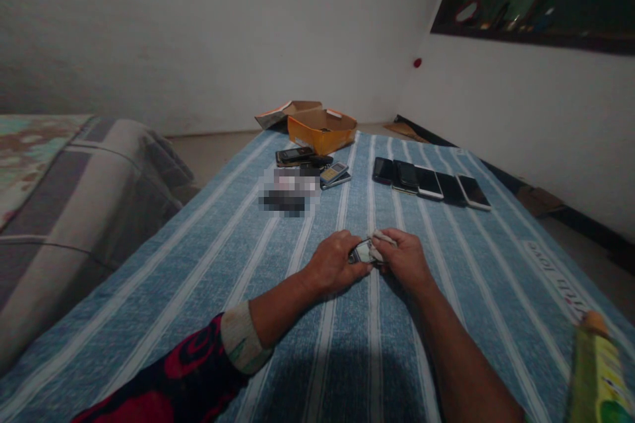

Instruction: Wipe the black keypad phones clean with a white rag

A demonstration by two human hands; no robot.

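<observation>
Near the middle of the striped blue cloth (248, 264), my left hand (337, 261) grips the left end of a small phone (364, 251) with a light screen. My right hand (404, 258) is closed on a pale, crumpled cloth (381, 248), which it presses against the phone's right end. Part of the phone is hidden by the cloth and fingers. Beyond my hands to the right, several dark-screened phones (429, 183) lie side by side. To the left, older phones (335, 174) lie in a loose pile, next to a blurred-out patch.
An open orange box (322, 135) stands at the far end, its lid (288, 114) behind it on the left. A bottle with a green label (600, 370) is at the lower right. Grey fabric (114, 178) covers something on the left. A wall rises behind the table.
</observation>
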